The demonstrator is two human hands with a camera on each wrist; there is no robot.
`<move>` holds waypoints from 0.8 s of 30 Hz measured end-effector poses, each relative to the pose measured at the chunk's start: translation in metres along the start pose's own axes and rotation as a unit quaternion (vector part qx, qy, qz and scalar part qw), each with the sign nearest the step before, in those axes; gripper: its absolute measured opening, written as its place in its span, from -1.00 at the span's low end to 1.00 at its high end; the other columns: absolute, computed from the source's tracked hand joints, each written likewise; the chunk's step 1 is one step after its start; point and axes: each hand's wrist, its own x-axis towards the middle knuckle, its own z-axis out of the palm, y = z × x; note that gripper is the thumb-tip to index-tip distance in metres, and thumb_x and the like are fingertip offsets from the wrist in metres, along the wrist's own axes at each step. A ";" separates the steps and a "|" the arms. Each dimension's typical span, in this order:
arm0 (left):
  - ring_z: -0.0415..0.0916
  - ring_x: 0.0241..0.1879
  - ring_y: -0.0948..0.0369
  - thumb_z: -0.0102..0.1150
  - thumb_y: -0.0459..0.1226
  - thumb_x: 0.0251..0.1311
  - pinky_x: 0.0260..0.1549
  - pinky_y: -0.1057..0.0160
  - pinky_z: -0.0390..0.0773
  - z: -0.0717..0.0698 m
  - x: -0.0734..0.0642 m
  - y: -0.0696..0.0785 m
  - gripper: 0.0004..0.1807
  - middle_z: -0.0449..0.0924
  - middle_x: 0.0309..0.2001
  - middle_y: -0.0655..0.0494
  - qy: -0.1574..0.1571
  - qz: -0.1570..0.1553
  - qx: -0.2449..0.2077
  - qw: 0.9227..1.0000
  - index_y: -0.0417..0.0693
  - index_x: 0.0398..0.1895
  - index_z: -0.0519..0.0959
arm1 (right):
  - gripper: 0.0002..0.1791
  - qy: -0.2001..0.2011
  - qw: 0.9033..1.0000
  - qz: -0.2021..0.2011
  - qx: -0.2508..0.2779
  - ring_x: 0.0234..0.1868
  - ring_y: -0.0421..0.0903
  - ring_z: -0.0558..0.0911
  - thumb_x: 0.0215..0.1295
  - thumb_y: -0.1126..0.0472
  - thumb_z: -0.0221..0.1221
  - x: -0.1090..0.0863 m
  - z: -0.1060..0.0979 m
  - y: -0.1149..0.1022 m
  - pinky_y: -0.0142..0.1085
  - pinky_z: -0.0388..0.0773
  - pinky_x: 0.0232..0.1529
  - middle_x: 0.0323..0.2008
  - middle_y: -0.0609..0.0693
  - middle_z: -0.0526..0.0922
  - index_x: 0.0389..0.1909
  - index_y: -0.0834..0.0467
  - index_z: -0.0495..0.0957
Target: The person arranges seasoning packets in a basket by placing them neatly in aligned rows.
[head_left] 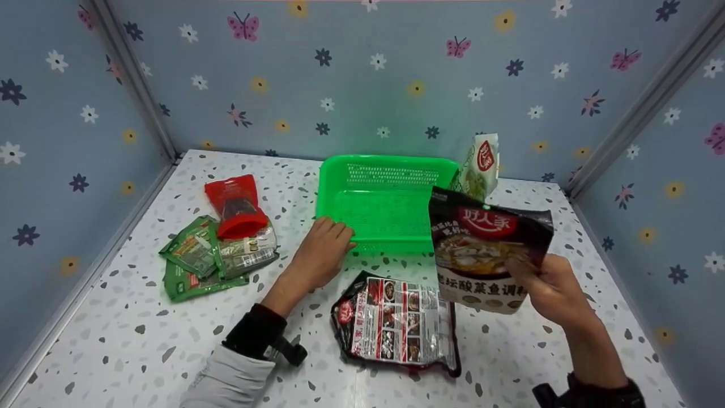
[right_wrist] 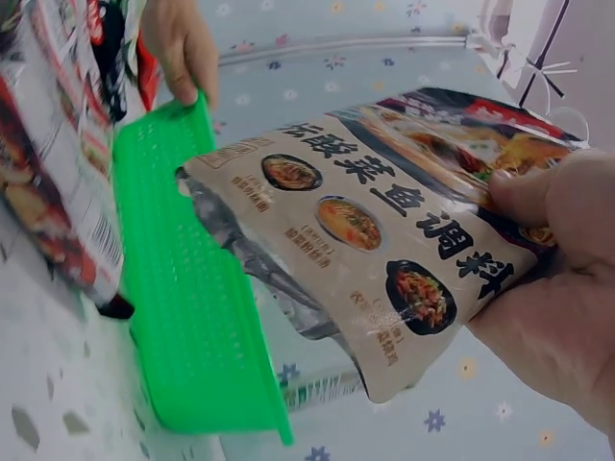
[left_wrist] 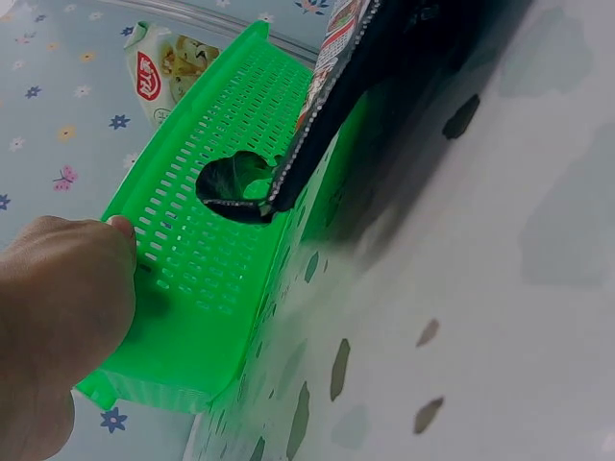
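My left hand (head_left: 322, 252) grips the near left rim of a green plastic basket (head_left: 391, 245), fingers curled over the edge. My right hand (head_left: 558, 289) holds a black and beige seasoning packet (head_left: 487, 249) by its right side, thumb across its front. This packet is raised above the table, to the right of the basket's front; in the right wrist view its printed front (right_wrist: 384, 211) shows. Just in front of the basket, a black-edged packet (head_left: 396, 323) lies with its back panel up. At the basket's right end stands a white and green packet (head_left: 480, 167), its lower part hidden.
On the left of the speckled table (head_left: 141, 340) lie several green packets (head_left: 192, 249), with a red packet (head_left: 233, 198) partly on top of them. Patterned panels (head_left: 362, 73) enclose the table at the back and both sides.
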 end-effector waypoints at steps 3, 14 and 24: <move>0.56 -0.01 -0.06 0.13 -0.16 0.73 0.37 -0.10 0.51 -0.001 0.000 0.000 -0.77 0.72 -0.06 -0.09 0.005 0.001 0.002 1.000 -0.15 0.01 0.61 | -0.67 0.043 0.999 0.016 0.024 -0.10 -0.25 0.88 0.57 0.62 0.10 0.010 0.006 -0.007 -0.48 0.76 -0.03 -0.04 -0.16 0.91 0.17 0.46 0.74; 0.56 -0.01 -0.06 0.12 -0.16 0.73 0.34 -0.09 0.52 0.000 0.000 0.002 -0.77 0.71 -0.07 -0.09 0.007 0.000 0.001 1.000 -0.16 0.00 0.60 | -0.75 0.231 0.964 0.101 0.085 -0.16 -0.17 0.86 0.70 0.32 0.21 0.050 0.034 -0.018 -0.41 0.76 0.00 -0.15 -0.07 0.90 0.15 0.37 0.77; 0.55 -0.02 -0.04 0.13 -0.15 0.73 0.34 -0.09 0.53 -0.002 0.000 0.001 -0.77 0.72 -0.05 -0.09 -0.003 -0.006 -0.010 1.000 -0.15 0.03 0.62 | -0.62 0.302 0.936 0.093 0.158 0.23 -0.04 0.79 0.77 0.22 0.14 0.086 0.058 -0.018 -0.32 0.69 0.34 0.15 0.08 0.83 0.40 0.31 0.62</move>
